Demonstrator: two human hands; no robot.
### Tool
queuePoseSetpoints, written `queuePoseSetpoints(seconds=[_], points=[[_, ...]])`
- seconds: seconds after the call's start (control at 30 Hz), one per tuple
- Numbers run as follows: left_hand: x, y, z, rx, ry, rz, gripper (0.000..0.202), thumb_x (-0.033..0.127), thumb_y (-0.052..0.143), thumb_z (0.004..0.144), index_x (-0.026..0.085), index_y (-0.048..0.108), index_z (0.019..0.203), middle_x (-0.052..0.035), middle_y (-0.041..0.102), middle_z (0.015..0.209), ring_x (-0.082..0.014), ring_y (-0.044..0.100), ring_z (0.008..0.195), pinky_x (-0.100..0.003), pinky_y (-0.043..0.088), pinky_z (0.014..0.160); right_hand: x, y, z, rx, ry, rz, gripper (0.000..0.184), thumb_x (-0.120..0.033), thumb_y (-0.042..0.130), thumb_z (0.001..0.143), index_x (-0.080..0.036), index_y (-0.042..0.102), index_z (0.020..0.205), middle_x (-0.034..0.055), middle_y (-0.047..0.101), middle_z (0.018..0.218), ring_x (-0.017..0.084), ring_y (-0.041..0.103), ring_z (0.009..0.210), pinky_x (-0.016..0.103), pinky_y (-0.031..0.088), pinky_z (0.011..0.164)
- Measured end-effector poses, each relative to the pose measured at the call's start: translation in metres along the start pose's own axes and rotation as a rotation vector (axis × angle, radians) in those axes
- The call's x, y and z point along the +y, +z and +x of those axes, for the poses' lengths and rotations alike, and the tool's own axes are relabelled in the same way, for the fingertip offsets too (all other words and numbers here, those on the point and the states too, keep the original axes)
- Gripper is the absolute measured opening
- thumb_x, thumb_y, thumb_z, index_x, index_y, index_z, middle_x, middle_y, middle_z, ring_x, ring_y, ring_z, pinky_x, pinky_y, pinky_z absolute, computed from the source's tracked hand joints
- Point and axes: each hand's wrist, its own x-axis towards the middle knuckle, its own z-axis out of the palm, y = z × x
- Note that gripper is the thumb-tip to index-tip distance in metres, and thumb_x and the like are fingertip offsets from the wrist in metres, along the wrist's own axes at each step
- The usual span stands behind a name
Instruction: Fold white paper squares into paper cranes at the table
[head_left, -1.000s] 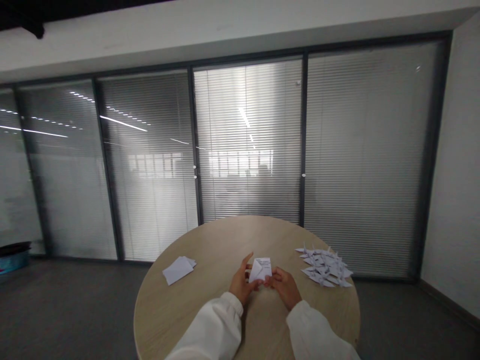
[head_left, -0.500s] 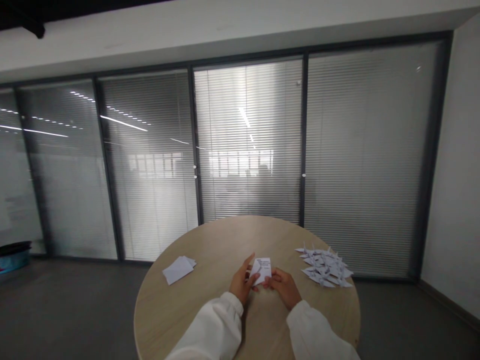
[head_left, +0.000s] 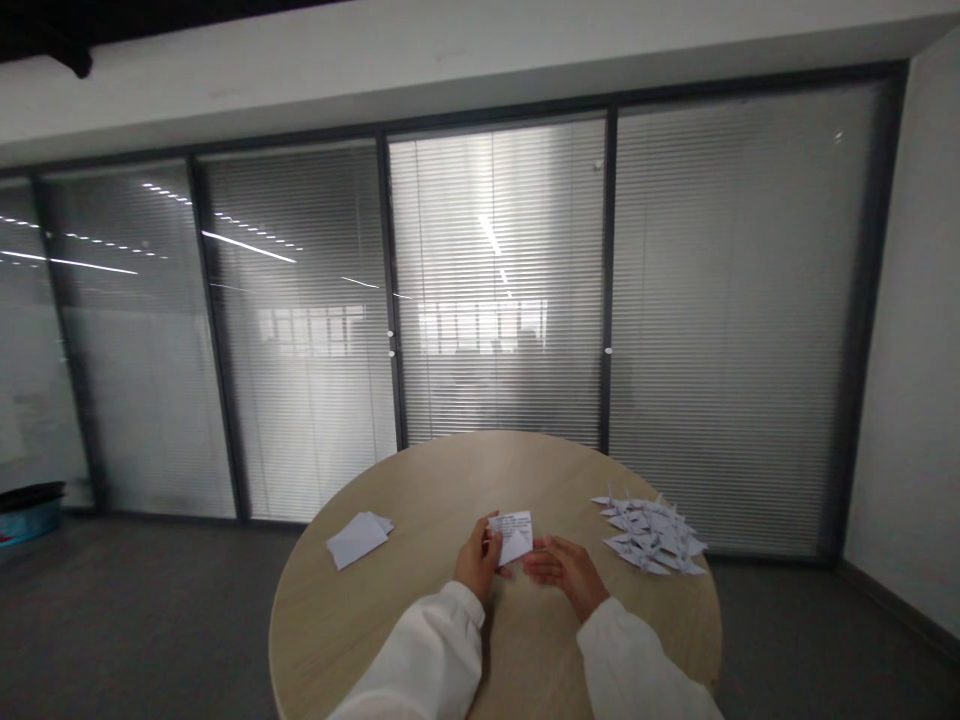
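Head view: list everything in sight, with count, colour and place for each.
round table: one, light wood, centre foreground
folded paper: one, white with printing, in the left hand
paper stack: one, white, left on the table
paper cranes: many, white, piled right on the table
glass wall with blinds: one, grey, behind the table
tub: one, blue, far left on the floor
left hand: one, holding the paper, white sleeve
right hand: one, open beside the paper, white sleeve

Two hands [head_left: 478, 560] [head_left: 566, 572], one sheet [head_left: 514, 535], maybe twenty cranes [head_left: 651, 535]

White folded paper [head_left: 513, 537] w/ black print; beige woodgrain table [head_left: 420, 640].
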Motion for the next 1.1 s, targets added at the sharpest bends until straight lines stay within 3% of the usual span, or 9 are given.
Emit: queuePoseSetpoints(seconds=[0.27, 0.53, 0.67, 0.77, 0.87, 1.0, 1.1], points=[[-0.005, -0.004, 0.002, 0.061, -0.056, 0.045, 0.043, 0.024, 0.043, 0.074, 0.025, 0.033, 0.116, -0.0014, 0.052, 0.079, -0.0103, 0.055, 0.056, -0.014, 0.042, 0.035, -0.006, -0.008, 0.001, 0.027, 0.064, 0.186, 0.044, -0.050, 0.045, 0.074, -0.011, 0.062, 0.085, 0.0139, 0.068, 0.081, 0.022, 0.064, 0.076, 0.033, 0.047, 0.070], [-0.005, -0.004, 0.003, 0.079, -0.078, 0.074, 0.041, 0.023, 0.048, 0.071, 0.023, 0.041, 0.111, -0.0008, 0.053, 0.077, -0.0104, 0.054, 0.056, -0.014, 0.040, 0.036, -0.007, -0.013, 0.003, 0.056, 0.026, 0.264, 0.041, -0.049, 0.046, 0.073, -0.013, 0.063, 0.083, 0.0123, 0.068, 0.084, 0.022, 0.063, 0.081, 0.035, 0.046, 0.073], [-0.009, -0.005, 0.005, 0.112, -0.110, 0.066, 0.040, 0.020, 0.052, 0.067, 0.023, 0.046, 0.106, -0.0009, 0.053, 0.078, -0.0121, 0.055, 0.061, -0.016, 0.042, 0.040, -0.006, -0.013, 0.002, 0.079, -0.010, 0.231, 0.041, -0.050, 0.047, 0.073, -0.014, 0.064, 0.081, 0.0108, 0.067, 0.081, 0.020, 0.063, 0.075, 0.032, 0.047, 0.067], [-0.010, -0.006, 0.005, 0.095, -0.112, 0.090, 0.027, 0.019, 0.057, 0.063, 0.019, 0.055, 0.090, -0.0017, 0.057, 0.076, -0.0145, 0.057, 0.066, -0.019, 0.044, 0.045, -0.002, -0.010, 0.004, 0.076, -0.021, 0.183, 0.041, -0.050, 0.048, 0.072, -0.014, 0.065, 0.081, 0.0063, 0.064, 0.067, 0.015, 0.059, 0.059, 0.026, 0.046, 0.055], [-0.009, -0.005, 0.005, 0.032, -0.069, 0.105, 0.016, 0.020, 0.062, 0.058, 0.015, 0.058, 0.073, -0.0016, 0.059, 0.069, -0.0148, 0.057, 0.064, -0.021, 0.045, 0.053, 0.004, -0.008, 0.007, 0.066, -0.006, 0.144, 0.039, -0.050, 0.051, 0.071, -0.015, 0.065, 0.081, -0.0013, 0.053, 0.052, 0.007, 0.046, 0.040, 0.020, 0.039, 0.041], [-0.003, -0.003, 0.002, -0.051, -0.080, -0.020, 0.020, 0.023, 0.063, 0.055, 0.013, 0.060, 0.073, -0.0023, 0.062, 0.069, -0.0158, 0.058, 0.062, -0.023, 0.045, 0.055, 0.010, -0.007, 0.010, 0.042, 0.027, 0.106, 0.041, -0.052, 0.051, 0.069, -0.016, 0.066, 0.081, -0.0072, 0.036, 0.046, 0.003, 0.028, 0.033, 0.017, 0.030, 0.032], [0.001, -0.002, 0.000, -0.049, -0.071, -0.078, 0.022, 0.023, 0.065, 0.054, 0.013, 0.061, 0.072, -0.0026, 0.063, 0.067, -0.0170, 0.059, 0.064, -0.024, 0.045, 0.058, 0.013, -0.008, 0.012, 0.018, 0.029, 0.084, 0.043, -0.054, 0.050, 0.069, -0.016, 0.066, 0.080, -0.0078, 0.033, 0.046, 0.002, 0.024, 0.033, 0.016, 0.028, 0.031]])
